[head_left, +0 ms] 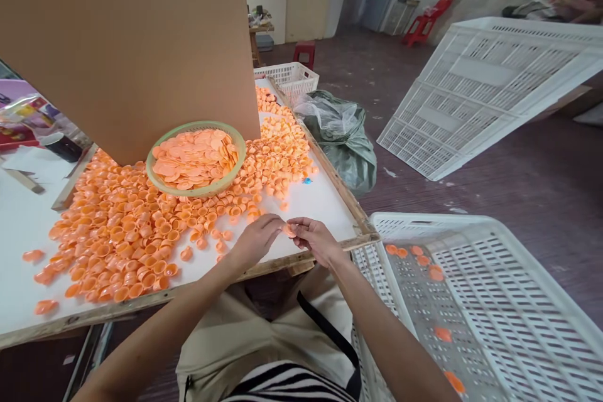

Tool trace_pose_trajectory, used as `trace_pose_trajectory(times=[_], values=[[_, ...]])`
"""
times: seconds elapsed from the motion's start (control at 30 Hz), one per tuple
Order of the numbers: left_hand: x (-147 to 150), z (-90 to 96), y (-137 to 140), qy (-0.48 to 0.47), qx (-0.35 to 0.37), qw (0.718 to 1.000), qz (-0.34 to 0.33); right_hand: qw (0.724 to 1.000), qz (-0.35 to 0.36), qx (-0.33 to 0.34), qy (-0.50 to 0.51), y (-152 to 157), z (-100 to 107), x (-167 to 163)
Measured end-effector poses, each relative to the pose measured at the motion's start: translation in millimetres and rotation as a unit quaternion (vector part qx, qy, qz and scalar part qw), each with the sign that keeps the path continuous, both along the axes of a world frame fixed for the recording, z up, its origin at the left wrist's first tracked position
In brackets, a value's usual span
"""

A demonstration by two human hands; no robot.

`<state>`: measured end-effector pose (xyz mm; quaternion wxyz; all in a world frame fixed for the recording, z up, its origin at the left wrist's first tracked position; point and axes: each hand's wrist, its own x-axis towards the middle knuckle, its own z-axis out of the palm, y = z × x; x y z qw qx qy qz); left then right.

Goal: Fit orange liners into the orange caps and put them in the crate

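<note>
A small orange plastic piece [289,230] is pinched between my two hands, just above the near edge of the table. My right hand [318,240] has thumb and fingers closed on its right side. From the left, my left hand [254,242] reaches it with closed fingertips. Whether the piece is a cup alone or a cup with a disc on it, I cannot tell. Many small orange plastic cups [125,232] lie heaped on the white tabletop [325,208]. On the heap rests a round green-rimmed basket [243,152] full of flat orange discs [195,158].
A tall cardboard panel [132,44] stands behind the basket. To my right, a white plastic crate [499,282] holds several orange pieces [443,333]. Stacked white crates [471,88] lean farther off, and a green sack [343,144] sits beside the wooden table edge [334,182].
</note>
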<state>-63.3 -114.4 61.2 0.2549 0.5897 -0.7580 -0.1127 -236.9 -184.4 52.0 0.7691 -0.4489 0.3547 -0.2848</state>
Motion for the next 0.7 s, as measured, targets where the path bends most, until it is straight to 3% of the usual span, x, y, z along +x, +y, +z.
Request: trace_pose_trajectory(times=[0.1, 0.17, 0.3, 0.5, 0.6, 0.7], values=[[10.1, -19.7, -0.7, -0.043, 0.063, 0.985, 0.157, 0.999, -0.037, -0.025, 0.021, -4.4, -18.9, -4.7], [13.4, -30.9, -1.7, -0.077, 0.119, 0.971, 0.192, 0.998, -0.036, -0.041, 0.043, -6.0, -31.9, -4.1], [6.3, -46.4, -6.1, -0.042, 0.149, 0.973, 0.174, 0.993, -0.003, -0.081, 0.088, -9.5, -50.0, 6.6], [-6.4, -53.7, -10.4, 0.111, 0.17, 0.971, 0.128, 0.975, 0.04, -0.131, 0.177, -16.5, -59.2, 20.3], [-3.0, -56.3, -9.3, 0.195, 0.18, 0.959, 0.1, 0.957, 0.038, -0.188, 0.219, -17.5, -60.1, 23.5], [3.1, -61.3, -11.1, 0.261, 0.2, 0.939, 0.104, 0.949, 0.041, -0.192, 0.247, -17.7, -61.0, 26.5]])
